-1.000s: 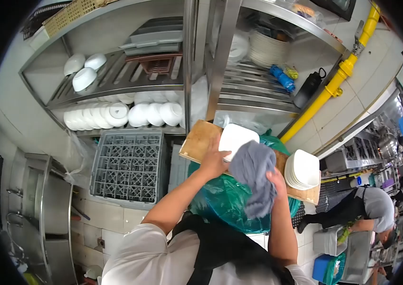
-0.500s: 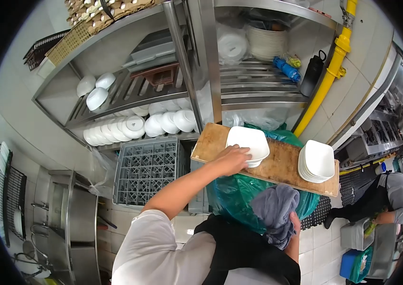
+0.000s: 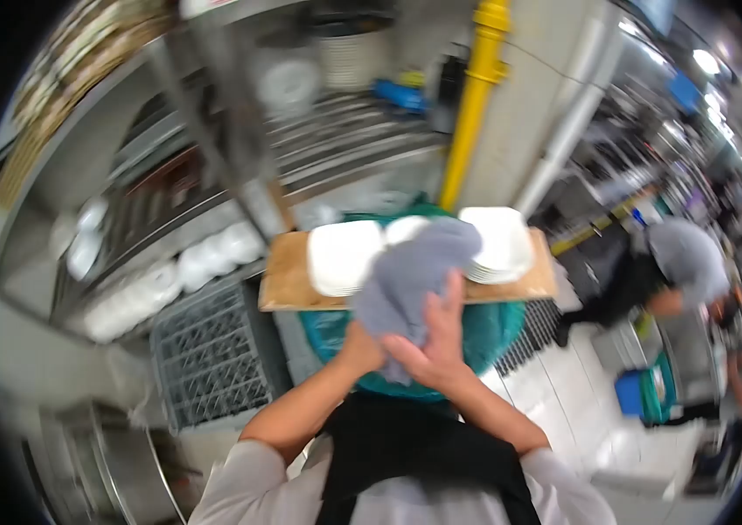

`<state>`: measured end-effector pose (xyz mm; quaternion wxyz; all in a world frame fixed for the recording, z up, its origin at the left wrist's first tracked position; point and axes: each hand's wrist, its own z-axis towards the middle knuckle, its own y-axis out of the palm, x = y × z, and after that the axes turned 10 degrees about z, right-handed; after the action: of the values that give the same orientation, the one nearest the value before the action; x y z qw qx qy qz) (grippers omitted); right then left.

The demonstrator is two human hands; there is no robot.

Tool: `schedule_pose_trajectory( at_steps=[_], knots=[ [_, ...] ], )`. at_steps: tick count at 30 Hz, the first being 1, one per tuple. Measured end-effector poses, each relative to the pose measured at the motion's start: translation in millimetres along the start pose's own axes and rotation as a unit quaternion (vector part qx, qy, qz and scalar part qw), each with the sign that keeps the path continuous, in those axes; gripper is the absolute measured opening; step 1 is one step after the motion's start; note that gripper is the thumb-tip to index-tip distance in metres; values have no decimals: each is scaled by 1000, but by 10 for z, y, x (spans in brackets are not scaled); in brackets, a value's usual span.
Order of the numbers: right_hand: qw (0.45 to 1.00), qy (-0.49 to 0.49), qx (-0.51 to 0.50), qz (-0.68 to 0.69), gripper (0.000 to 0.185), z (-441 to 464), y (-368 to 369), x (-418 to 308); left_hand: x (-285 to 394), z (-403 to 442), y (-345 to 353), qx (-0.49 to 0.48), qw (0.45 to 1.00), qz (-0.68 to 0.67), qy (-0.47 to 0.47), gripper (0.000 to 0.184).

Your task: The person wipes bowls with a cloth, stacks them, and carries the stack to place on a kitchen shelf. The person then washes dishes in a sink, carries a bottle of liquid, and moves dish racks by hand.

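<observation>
Both my hands meet at a grey cloth [image 3: 414,276] in front of my chest, blurred by motion. My left hand [image 3: 360,352] grips its lower left side, most fingers hidden behind the folds. Against its right side, my right hand [image 3: 436,343] holds the cloth with thumb and fingers apart. Part of a white dish [image 3: 407,230] shows behind the cloth; whether it is held or resting cannot be told. On the wooden board [image 3: 287,273] stand a stack of square white bowls [image 3: 344,258] at left and another stack [image 3: 502,245] at right.
Under the board is a bin lined with a green bag [image 3: 500,337]. A grey dish rack [image 3: 205,354] stands at left, below metal shelves holding white bowls [image 3: 135,302]. A yellow pipe [image 3: 469,109] runs up the wall. Another person [image 3: 681,262] bends at right.
My left hand has left the left bowl stack and joined my right hand at the cloth. The cloth has risen in front of the board. The view has turned to the right.
</observation>
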<state>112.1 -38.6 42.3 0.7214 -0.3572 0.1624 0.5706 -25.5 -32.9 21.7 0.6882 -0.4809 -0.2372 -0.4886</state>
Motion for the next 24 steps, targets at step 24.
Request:
schedule_pose_trajectory(
  at_steps=[24],
  knots=[
    [792, 458, 40, 403, 33, -950, -445, 410, 110, 1327, 1014, -250, 949, 127, 145, 27]
  ],
)
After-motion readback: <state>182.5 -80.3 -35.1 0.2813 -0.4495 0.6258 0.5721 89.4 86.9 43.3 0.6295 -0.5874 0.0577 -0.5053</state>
